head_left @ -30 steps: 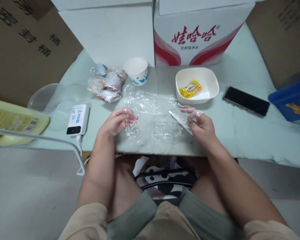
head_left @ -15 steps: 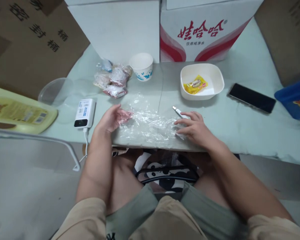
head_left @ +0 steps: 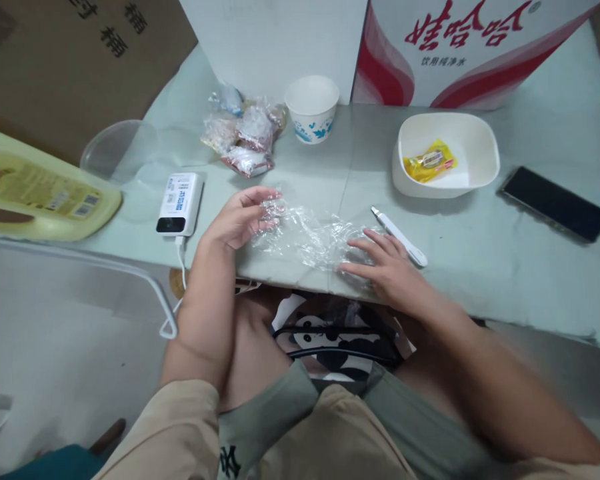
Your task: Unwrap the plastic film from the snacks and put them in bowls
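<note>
A crumpled sheet of clear plastic film [head_left: 310,233] lies near the table's front edge, between my two hands. At its left end is my left hand [head_left: 245,215], fingers curved and apart, with film against the fingertips. My right hand [head_left: 380,261] rests over the film's right end, fingers spread and palm down. Just beyond those fingers lies a slim white utility knife [head_left: 399,237], pointing away to the left. Behind it stands a white plastic bowl [head_left: 473,157] with a yellow candy wrapper or packet [head_left: 433,161] inside.
A paper cup [head_left: 313,110] stands beside several wrapped snacks [head_left: 247,133]. To the left are a white power bank [head_left: 180,203] with a cable, a clear lid [head_left: 120,150] and a yellow bottle [head_left: 40,190]. A phone [head_left: 555,203] lies right. Cartons [head_left: 275,47] line the back.
The film is bunched into a narrower strip, with my hands slightly closer together. My right hand has shifted off the knife, showing more of it. The view has tilted down and moved left.
</note>
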